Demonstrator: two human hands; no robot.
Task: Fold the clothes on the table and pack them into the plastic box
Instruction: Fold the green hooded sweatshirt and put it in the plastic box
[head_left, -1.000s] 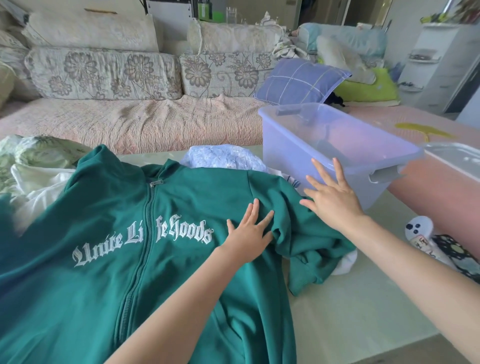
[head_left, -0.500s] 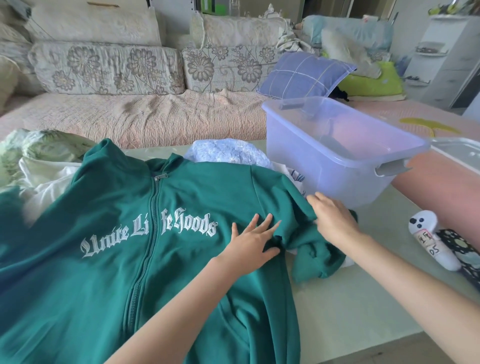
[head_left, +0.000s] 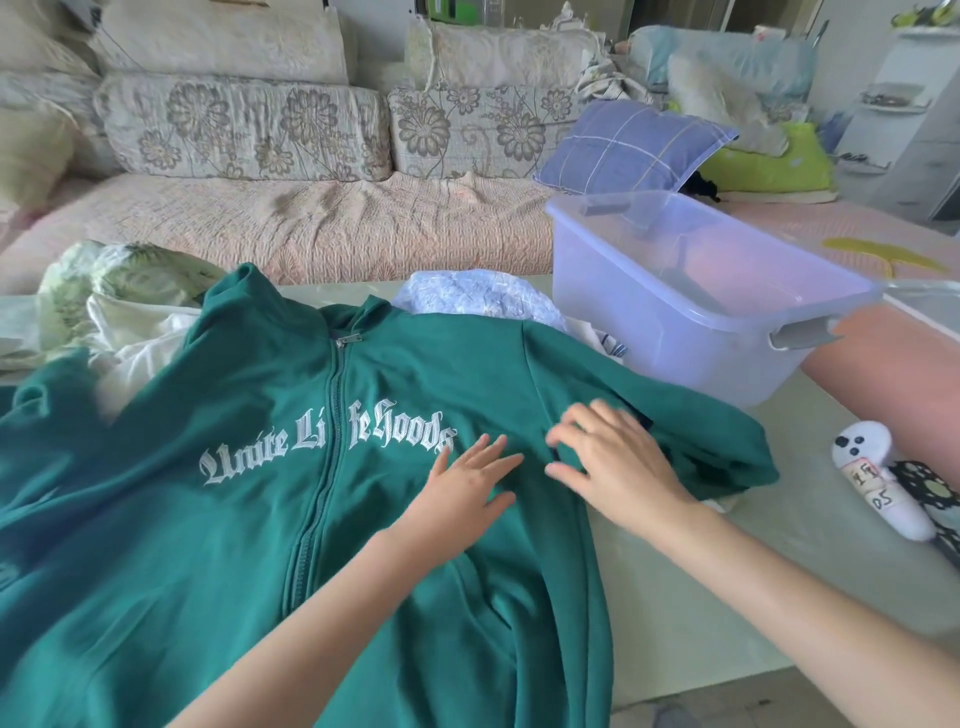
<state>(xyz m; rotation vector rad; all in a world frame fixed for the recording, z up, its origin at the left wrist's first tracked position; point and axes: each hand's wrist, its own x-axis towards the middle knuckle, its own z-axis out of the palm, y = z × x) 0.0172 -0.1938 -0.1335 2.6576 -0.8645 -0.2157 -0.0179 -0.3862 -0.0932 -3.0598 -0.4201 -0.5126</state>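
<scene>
Softly creased, a green knit hoodie (head_left: 234, 545) with a zip and white gothic lettering lies front up across the smooth pale surface (head_left: 701, 597). One sleeve is bunched toward the right edge, just before a clear rectangular plastic box (head_left: 649, 322) at the far right corner. The left hand (head_left: 462, 493) presses flat on the chest, fingers straight and spread; the right hand (head_left: 618, 462), blurred, touches the shoulder seam with fingers apart and slightly bent, gripping nothing.

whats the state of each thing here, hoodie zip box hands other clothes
green zip-up hoodie: spread out front up, not folded
hoodie's zip: closed to the collar
clear plastic box: lid off, no clothes inside
pale blue garment: crumpled, unfolded
left hand: fingers straight, pressing flat on hoodie
right hand: on the hoodie's shoulder, blurred, grip unclear
</scene>
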